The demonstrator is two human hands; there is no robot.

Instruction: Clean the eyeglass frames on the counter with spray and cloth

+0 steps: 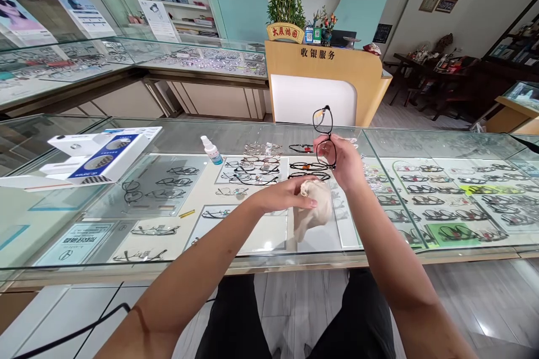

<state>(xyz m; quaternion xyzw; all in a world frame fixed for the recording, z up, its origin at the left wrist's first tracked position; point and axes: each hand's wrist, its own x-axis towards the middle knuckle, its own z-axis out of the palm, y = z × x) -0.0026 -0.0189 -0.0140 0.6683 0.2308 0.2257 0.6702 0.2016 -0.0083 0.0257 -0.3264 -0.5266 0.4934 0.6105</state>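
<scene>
Raised above the glass counter, a pair of black-framed eyeglasses (323, 133) is turned on end, one lens over the other. My right hand (346, 161) grips it near the lower lens and bridge. Lower and to the left, my left hand (290, 195) is closed on a cream-coloured cloth (315, 210), which hangs bunched from the fingers and thumb. The cloth and the eyeglasses are apart. Left of my hands, a small spray bottle (211, 150) with a white cap and bluish liquid stands on the counter top.
Several eyeglasses (442, 215) lie inside the glass display counter (236, 261) beneath my hands. An open white and blue box (101, 160) sits on the left of the top. Beyond stand a wooden cashier desk (290, 61) with a plant (286, 0) and another glass showcase (202, 61).
</scene>
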